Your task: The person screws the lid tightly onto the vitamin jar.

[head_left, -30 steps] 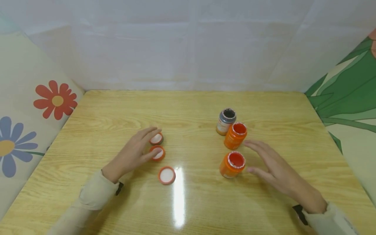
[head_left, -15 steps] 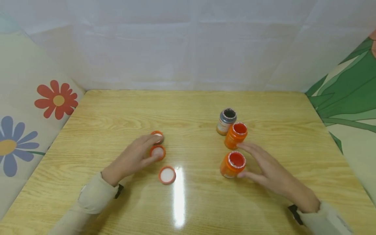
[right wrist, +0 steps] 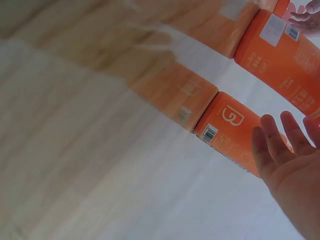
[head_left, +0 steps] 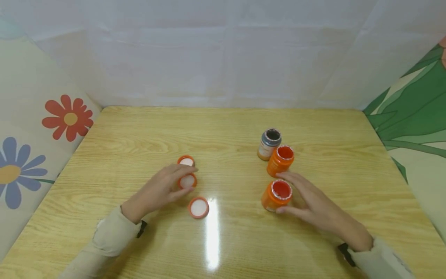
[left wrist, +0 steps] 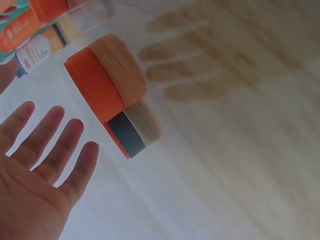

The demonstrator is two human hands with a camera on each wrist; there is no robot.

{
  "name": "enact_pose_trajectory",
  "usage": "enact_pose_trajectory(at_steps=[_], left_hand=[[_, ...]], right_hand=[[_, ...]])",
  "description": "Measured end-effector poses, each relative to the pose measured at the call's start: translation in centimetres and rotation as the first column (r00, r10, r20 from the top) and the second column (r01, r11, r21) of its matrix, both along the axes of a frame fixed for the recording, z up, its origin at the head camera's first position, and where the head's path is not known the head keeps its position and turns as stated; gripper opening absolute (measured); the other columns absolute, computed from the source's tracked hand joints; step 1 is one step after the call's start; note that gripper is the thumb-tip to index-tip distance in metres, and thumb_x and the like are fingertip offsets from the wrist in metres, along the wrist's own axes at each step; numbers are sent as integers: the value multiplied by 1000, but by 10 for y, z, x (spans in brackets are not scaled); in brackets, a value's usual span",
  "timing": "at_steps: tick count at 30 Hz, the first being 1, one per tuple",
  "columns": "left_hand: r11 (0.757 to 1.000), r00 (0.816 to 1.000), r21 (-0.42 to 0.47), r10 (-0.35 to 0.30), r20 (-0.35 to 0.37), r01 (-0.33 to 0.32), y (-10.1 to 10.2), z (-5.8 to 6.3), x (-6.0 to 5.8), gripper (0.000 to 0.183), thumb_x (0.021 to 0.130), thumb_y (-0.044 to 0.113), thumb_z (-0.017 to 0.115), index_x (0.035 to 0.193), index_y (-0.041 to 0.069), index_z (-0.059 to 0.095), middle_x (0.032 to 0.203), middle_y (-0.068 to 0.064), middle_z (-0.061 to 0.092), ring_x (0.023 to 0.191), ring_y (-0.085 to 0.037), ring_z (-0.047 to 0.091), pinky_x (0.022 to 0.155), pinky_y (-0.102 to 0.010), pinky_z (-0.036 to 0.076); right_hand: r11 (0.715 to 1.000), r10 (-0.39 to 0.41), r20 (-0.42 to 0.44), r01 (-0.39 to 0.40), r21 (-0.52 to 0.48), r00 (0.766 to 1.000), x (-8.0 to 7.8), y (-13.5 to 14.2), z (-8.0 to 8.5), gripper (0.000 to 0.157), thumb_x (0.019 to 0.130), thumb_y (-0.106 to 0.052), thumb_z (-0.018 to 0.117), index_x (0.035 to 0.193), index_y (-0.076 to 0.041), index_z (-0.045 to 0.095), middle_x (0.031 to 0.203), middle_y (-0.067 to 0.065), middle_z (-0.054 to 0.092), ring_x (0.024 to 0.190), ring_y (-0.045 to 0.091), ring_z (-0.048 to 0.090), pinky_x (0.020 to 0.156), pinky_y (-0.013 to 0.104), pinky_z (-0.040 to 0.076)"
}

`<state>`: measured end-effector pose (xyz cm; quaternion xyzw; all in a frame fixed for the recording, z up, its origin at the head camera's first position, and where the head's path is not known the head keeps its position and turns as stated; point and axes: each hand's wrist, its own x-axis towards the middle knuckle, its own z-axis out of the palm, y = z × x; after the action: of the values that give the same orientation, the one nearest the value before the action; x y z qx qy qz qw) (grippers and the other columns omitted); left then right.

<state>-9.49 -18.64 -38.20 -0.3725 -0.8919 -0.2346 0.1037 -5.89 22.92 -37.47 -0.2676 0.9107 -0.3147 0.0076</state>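
My left hand (head_left: 165, 186), fingers extended and apart, is over the middle orange lid (head_left: 188, 181) in the head view. Just behind it is a grey lid with an orange rim (head_left: 186, 160); in the left wrist view, the grey lid (left wrist: 126, 135) sits beyond the orange one (left wrist: 95, 82). A third lid (head_left: 199, 207) lies nearer, white inside facing up. My right hand (head_left: 318, 205) reaches around the near orange jar (head_left: 273, 197), thumb before it and fingers behind, all loosely extended. In the right wrist view those fingertips (right wrist: 270, 132) overlap an orange jar (right wrist: 227, 125).
Behind the near jar stand another uncapped orange jar (head_left: 278, 164) and an uncapped dark grey jar (head_left: 266, 149), close together. The glossy wood-grain table (head_left: 223, 128) ends at a white sheet (head_left: 223, 54). Flower-printed panels flank it.
My right hand has moved left, from beside the near orange jar to around it. The left hand has drawn slightly nearer, uncovering more of the far lid. Jars and lids stay put.
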Motion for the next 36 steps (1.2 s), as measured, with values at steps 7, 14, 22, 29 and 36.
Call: enact_pose_trajectory(at_steps=[7, 14, 22, 29, 36], left_hand=[[999, 998, 20, -45, 33, 44, 1, -2, 2, 53, 79, 20, 83, 127, 8, 63, 120, -4, 68, 107, -20, 63, 90, -41, 53], [998, 991, 13, -64, 113, 63, 3, 0, 6, 54, 80, 27, 83, 127, 8, 64, 124, -1, 68, 115, -19, 61, 97, -39, 50], [993, 989, 40, -113, 97, 110, 4, -3, 7, 49, 80, 27, 82, 122, 7, 66, 115, -1, 70, 107, -14, 62, 93, -34, 51], [994, 987, 22, -112, 119, 110, 5, -3, 11, 47, 79, 28, 83, 119, 9, 69, 109, 0, 71, 100, -13, 64, 87, -32, 53], [993, 980, -17, -114, 161, 118, 6, -2, 13, 47, 77, 26, 84, 120, 11, 69, 109, 2, 70, 102, -11, 62, 89, -34, 53]], right_hand=[[999, 11, 11, -11, -34, 1000, -1, -3, -5, 80, 78, -35, 83, 145, -15, 45, 151, 10, 47, 137, 33, 46, 112, 7, 20], [999, 0, 78, 3, -42, 997, -2, -5, -5, 76, 80, -38, 81, 145, -18, 45, 150, 8, 48, 137, 29, 45, 114, 14, 27], [997, 16, 118, -7, -80, 993, -5, -7, -4, 76, 79, -37, 82, 142, -12, 48, 149, 9, 50, 136, 26, 47, 109, 54, 37], [992, 31, 171, -9, -128, 985, -6, -9, -4, 76, 77, -34, 84, 141, -10, 50, 145, 9, 55, 132, 21, 51, 111, 41, 39], [992, 27, 200, -2, -123, 979, -7, -10, -5, 73, 77, -34, 84, 138, -11, 51, 134, 3, 63, 122, 9, 57, 110, 23, 38]])
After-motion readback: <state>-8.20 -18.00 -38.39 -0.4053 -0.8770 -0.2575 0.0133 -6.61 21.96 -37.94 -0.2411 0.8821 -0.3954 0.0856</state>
